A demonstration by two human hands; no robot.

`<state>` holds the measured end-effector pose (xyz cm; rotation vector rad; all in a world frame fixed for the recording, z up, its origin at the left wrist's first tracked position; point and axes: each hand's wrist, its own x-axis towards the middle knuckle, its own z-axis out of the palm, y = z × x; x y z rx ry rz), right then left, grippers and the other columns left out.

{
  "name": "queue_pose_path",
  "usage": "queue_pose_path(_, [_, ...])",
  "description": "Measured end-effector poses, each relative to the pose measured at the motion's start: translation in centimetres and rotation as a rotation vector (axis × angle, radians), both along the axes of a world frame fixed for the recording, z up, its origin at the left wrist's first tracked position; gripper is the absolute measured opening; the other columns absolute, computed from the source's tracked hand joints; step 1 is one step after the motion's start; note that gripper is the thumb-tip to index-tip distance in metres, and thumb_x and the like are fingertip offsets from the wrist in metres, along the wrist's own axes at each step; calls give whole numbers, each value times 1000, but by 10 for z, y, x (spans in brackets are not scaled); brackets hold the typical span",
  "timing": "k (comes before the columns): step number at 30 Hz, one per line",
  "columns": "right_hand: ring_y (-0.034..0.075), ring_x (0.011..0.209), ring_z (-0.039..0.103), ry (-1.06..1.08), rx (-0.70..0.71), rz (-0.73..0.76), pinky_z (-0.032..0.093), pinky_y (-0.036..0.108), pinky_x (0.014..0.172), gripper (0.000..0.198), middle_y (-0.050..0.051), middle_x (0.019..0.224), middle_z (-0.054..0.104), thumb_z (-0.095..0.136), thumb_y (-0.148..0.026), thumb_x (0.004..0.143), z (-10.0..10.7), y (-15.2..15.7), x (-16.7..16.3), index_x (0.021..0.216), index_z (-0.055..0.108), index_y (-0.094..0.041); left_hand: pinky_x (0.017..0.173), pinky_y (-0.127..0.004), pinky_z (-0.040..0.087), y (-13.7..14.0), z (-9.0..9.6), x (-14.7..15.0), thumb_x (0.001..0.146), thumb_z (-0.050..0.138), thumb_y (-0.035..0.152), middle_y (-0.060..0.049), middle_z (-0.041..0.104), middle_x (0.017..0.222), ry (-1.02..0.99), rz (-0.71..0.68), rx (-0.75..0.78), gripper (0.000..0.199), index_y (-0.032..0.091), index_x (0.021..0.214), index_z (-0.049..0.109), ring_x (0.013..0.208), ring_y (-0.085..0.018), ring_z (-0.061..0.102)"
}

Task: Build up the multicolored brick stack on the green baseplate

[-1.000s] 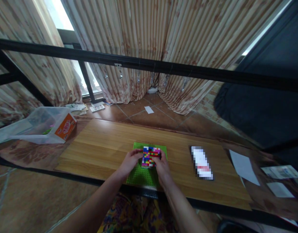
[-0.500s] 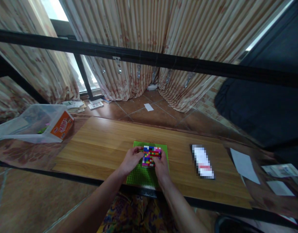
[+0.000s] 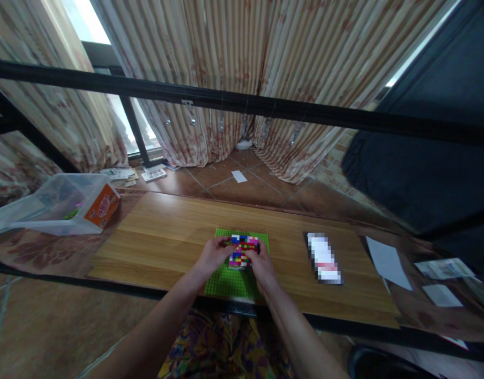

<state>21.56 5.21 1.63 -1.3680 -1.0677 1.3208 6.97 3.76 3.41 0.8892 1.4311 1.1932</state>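
A multicoloured block of small toy bricks [image 3: 239, 259] is over the green studded baseplate [image 3: 230, 284]; whether it is fixed to the plate or held just above it, I cannot tell. My left hand [image 3: 215, 256] grips the block's left side, thumb on its top face. On the other side my right hand [image 3: 262, 263] closes around the right edge, its thumb also lying across the bricks. Fingertips of both hands are partly hidden behind the block.
The baseplate lies on a wooden board [image 3: 159, 231]. A phone [image 3: 324, 258] with a blurred screen lies to the right, beyond it white paper [image 3: 389, 262]. A clear plastic bin [image 3: 68, 226] with an orange label stands at left. A black bar [image 3: 226, 100] crosses in front of the curtains.
The view has shifted slightly. Both hands stay on the brick block, and my right thumb has moved a little to the left across its top.
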Motion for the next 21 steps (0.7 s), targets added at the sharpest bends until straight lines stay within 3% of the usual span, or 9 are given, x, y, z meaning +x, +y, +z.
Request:
queue_pose_path(6, [20, 90, 65, -14, -25, 6, 50, 29, 79, 52, 1, 96, 69, 66, -25, 61, 1, 1, -1, 112, 57, -21, 55, -22, 41, 6, -1, 2, 57, 71, 22, 2, 63, 61, 19, -2, -7, 29, 11, 83, 67, 56, -11, 55])
queue_pose_path(21, [20, 81, 65, -20, -16, 2, 52, 30, 71, 54, 2, 90, 68, 67, -22, 58, 3, 1, -7, 110, 56, -19, 54, -21, 42, 6, 0, 3, 58, 68, 18, 2, 63, 63, 9, 1, -51, 36, 10, 94, 65, 57, -11, 55])
